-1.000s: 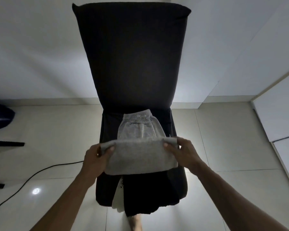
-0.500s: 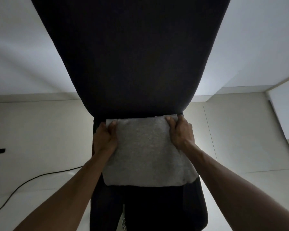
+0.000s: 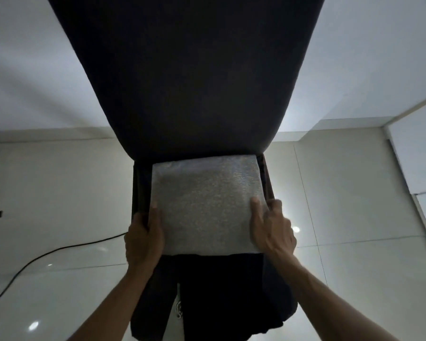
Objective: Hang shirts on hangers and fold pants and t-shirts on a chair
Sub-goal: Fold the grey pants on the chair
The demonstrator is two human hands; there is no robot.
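- Dark cloth point(image 3: 221, 296) hangs over the chair's front edge, nearest the camera, between the two forearms; it looks like another garment, though the light is too dim to tell which kind. A bit of white point(image 3: 179, 310) shows at its left edge.
- Left hand point(image 3: 144, 238) sits at the near left side of the folded grey garment point(image 3: 204, 205), fingers point(image 3: 155, 217) lying fairly straight along its edge, thumb hidden; whether anything is pinched cannot be told.
- Right hand point(image 3: 272, 230) rests on the near right corner, fingers spread and pressing lightly on top of the cloth, not curled round it.
- Folded grey garment lies flat on the chair point(image 3: 266, 173) seat as a neat rectangle, its far edge close to the backrest, near edge just above the dark cloth.
- Handling, as a judgement: a soft, light, thick knit with no stiffness. Lifted by one corner it would likely sag and unfold, so it is best taken from both sides at once, palms under the stack, or simply slid flat.
- Risk: the seat fabric may drag on the bottom layer and rumple the fold.
- Chair backrest rises dark and broad behind it.
- Beyond, glossy floor tiles point(image 3: 342, 193), a black cable point(image 3: 59, 251) on the left, and a pale wall point(image 3: 35, 70).
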